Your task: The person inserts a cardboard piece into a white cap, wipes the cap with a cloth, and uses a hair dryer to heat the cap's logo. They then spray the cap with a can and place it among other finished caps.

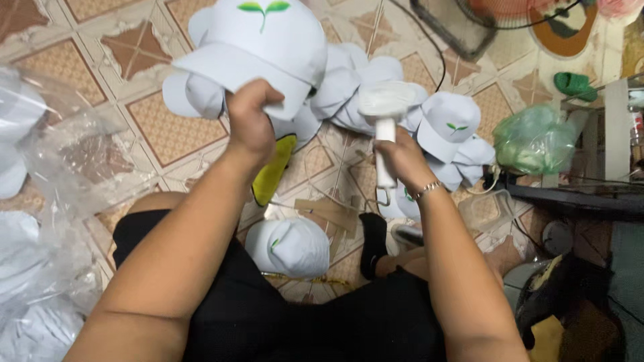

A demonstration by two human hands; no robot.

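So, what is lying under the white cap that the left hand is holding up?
Under the raised white cap lies a pile of white caps on the tiled floor. The cap covers part of the pile.

White cap (268, 40): crown top cut off by upper edge, brim partly hidden under left hand (251, 124). White handheld tool (385, 127): blurred, kind unclear, lower handle hidden in right hand (401, 157). Clear plastic bags (40, 201) cropped at left edge. Fan (530, 13) cropped at top.
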